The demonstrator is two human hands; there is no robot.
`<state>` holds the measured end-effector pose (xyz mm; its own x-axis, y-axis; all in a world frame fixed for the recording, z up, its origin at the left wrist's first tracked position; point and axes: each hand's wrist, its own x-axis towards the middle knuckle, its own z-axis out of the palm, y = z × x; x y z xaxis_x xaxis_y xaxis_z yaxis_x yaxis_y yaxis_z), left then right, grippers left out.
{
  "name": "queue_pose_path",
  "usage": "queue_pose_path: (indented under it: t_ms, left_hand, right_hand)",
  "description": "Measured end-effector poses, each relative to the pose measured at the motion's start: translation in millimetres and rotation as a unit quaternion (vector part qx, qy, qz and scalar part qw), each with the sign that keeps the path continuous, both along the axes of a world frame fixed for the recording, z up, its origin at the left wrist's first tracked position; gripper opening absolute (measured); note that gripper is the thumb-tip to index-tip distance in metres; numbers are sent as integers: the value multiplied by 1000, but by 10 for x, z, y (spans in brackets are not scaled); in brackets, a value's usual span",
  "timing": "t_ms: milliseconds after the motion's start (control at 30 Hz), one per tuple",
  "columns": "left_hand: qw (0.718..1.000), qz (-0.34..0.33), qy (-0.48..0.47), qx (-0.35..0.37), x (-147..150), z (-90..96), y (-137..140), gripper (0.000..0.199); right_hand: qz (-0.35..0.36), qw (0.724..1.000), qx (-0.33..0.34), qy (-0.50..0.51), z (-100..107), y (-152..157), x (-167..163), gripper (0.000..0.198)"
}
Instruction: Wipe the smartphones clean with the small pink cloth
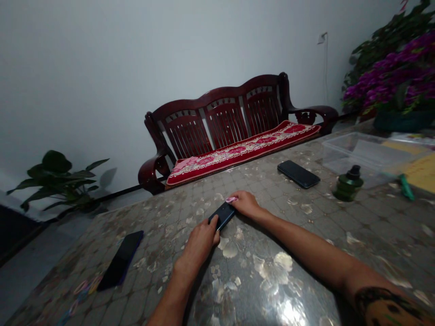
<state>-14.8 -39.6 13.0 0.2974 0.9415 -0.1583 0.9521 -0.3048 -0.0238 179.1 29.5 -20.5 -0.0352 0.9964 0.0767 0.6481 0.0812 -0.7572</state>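
Note:
A dark blue phone (pixel 222 216) lies on the table in front of me, slanted away to the right. My left hand (pixel 200 240) grips its near end, with the thumb or a finger over the upper face. At the far end, my right hand (pixel 247 204) pinches a small pink-and-white soft piece (pixel 231 199) against or just above the phone's edge. Whether that piece is a hair tie or a folded cloth I cannot tell. My right fingertips are partly hidden behind the hand.
A black phone (pixel 120 260) lies at left beside several coloured bands (pixel 81 292). Another phone (pixel 298 174) lies at right, near a green bottle (pixel 349 184), a clear plastic box (pixel 360 156) and a teal object (pixel 407 187). A wooden bench (pixel 222 113) stands beyond the patterned table (pixel 272 271).

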Motion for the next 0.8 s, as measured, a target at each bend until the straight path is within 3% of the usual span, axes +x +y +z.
queue_pose_path:
  t_ms: [133,233,333,567,800]
  left_hand:
    - [996,-8,-91,-24,-138,98,63,45]
    - [984,-27,-170,-37,-262,133,118,42]
    - [975,-27,-219,-35,-344,138,171,44]
    - [962,-4,-274,7,-407,76,272,49]
    - [965,15,-262,19,-423,32,294,49]
  right_hand:
    - [-28,987,-10,159,-72,106,-15,26]
    - [-18,957,-15,290,-131,184,-34,32]
    - [-20,936,-14,350,-185,237,-40,35]
    - [2,944,11,330,-266,277,-62,32]
    - [25,982,11,186,-338,286,-11,23]
